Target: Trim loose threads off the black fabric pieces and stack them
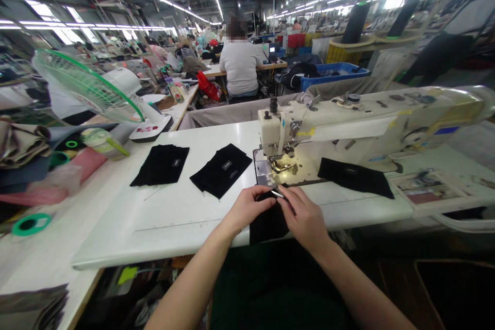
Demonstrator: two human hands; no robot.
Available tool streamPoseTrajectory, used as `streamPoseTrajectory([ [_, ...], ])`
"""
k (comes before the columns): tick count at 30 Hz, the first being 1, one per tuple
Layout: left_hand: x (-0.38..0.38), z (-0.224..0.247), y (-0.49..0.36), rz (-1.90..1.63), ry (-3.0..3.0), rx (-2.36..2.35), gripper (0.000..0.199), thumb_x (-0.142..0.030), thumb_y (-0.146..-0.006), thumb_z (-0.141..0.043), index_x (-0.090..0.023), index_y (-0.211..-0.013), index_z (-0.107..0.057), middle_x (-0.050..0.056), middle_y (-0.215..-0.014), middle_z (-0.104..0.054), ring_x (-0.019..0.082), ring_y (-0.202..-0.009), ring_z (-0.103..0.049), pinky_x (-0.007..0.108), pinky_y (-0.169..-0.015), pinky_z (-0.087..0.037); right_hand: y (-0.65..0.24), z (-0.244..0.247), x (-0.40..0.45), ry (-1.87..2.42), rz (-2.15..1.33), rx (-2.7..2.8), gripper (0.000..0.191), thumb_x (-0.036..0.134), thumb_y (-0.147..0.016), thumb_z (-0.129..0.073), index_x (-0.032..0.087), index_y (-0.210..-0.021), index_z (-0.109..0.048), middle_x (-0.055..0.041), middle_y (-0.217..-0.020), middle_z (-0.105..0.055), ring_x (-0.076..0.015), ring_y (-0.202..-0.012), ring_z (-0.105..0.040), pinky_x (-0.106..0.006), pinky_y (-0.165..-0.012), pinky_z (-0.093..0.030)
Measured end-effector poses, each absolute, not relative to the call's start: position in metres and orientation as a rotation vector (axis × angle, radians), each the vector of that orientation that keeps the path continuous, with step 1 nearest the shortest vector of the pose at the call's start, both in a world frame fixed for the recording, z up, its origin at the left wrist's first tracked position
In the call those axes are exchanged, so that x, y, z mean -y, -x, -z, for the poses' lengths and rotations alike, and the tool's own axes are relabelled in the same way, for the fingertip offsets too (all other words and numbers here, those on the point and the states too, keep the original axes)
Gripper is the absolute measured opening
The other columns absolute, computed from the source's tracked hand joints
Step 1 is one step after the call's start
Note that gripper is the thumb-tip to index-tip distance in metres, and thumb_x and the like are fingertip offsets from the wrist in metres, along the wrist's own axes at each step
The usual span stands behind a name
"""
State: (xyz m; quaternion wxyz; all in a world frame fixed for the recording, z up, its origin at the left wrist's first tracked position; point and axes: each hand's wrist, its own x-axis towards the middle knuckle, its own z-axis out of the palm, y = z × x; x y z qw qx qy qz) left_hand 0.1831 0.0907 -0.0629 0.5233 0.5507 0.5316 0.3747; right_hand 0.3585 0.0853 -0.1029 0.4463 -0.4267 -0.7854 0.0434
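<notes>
In front of the sewing machine (282,139), I hold a black fabric piece (266,224) that hangs over the table's near edge. My left hand (249,209) is closed on its upper left side, thumb and fingers pinching the cloth. My right hand (305,216) is closed at the upper right of the same piece. Between the fingertips shows a small, shiny, pale sliver (277,193); its kind is too small to tell. Two black pieces with small labels, one at left (162,165) and one nearer (221,170), lie on the white table. Another labelled black piece (356,176) lies right of the needle area.
A green-rimmed fan (88,82) stands at the left behind the table. Fabric rolls, a green spool ring (31,224) and a plastic jar (102,143) lie on the left side table. A parts tray (429,188) is set in at right. Ahead, a person (240,64) sits facing away.
</notes>
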Motion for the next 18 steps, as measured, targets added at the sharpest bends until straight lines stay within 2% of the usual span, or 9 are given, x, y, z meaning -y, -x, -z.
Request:
streamPoseTrajectory([
  [5,-0.0901,0.0611,-0.1852,-0.91,-1.309,-1.251,0.025,-0.031,-0.073,-0.074,-0.016,-0.093,-0.075,0.005,-0.092,-0.075,0.021,-0.087,-0.066,0.03,-0.08,-0.049,-0.3577,0.1039,-0.0848,1.05,-0.097,1.932,0.032,0.024,-0.101,-0.047,0.017,-0.129,-0.061,-0.0123,-0.11,-0.069,-0.0225,-0.101,-0.068,-0.034,-0.087,-0.059],
  [7,-0.0895,0.0609,-0.1854,-0.886,-1.275,-1.264,0.026,-0.033,-0.074,-0.074,-0.016,-0.094,-0.075,0.003,-0.084,-0.073,0.017,-0.073,-0.063,0.026,-0.067,-0.047,-0.3577,0.1049,-0.0853,1.063,-0.082,1.916,0.032,0.024,-0.101,-0.047,0.017,-0.13,-0.061,-0.0123,-0.109,-0.069,-0.0224,-0.101,-0.069,-0.034,-0.087,-0.058],
  [9,-0.0887,0.0616,-0.1852,-0.846,-1.229,-1.287,0.029,-0.035,-0.075,-0.074,-0.016,-0.096,-0.073,0.0,-0.073,-0.069,0.012,-0.057,-0.054,0.023,-0.052,-0.04,-0.3581,0.1058,-0.0863,1.092,-0.059,1.894,0.032,0.025,-0.102,-0.047,0.017,-0.129,-0.061,-0.0121,-0.107,-0.07,-0.0223,-0.098,-0.069,-0.034,-0.085,-0.059],
  [11,-0.0882,0.0629,-0.1848,-0.841,-1.198,-1.282,0.03,-0.035,-0.074,-0.074,-0.016,-0.097,-0.073,-0.002,-0.069,-0.066,0.01,-0.052,-0.049,0.022,-0.049,-0.036,-0.3586,0.1064,-0.0874,1.11,-0.036,1.882,0.031,0.025,-0.101,-0.047,0.017,-0.127,-0.063,-0.0118,-0.105,-0.07,-0.0222,-0.096,-0.069,-0.033,-0.083,-0.058],
  [15,-0.089,0.0642,-0.1842,-0.921,-1.206,-1.219,0.024,-0.028,-0.071,-0.076,-0.015,-0.091,-0.073,0.003,-0.084,-0.072,0.016,-0.075,-0.063,0.027,-0.072,-0.048,-0.3592,0.1062,-0.0879,1.09,-0.013,1.905,0.028,0.021,-0.101,-0.048,0.016,-0.121,-0.066,-0.011,-0.104,-0.071,-0.0213,-0.095,-0.07,-0.031,-0.083,-0.057],
  [18,-0.0901,0.0635,-0.1833,-0.915,-1.223,-1.237,0.023,-0.027,-0.071,-0.076,-0.015,-0.091,-0.074,0.005,-0.089,-0.074,0.02,-0.086,-0.066,0.032,-0.084,-0.049,-0.3596,0.1045,-0.0868,1.098,-0.034,1.894,0.027,0.021,-0.101,-0.048,0.017,-0.12,-0.066,-0.0105,-0.105,-0.071,-0.0209,-0.096,-0.07,-0.031,-0.084,-0.057],
])
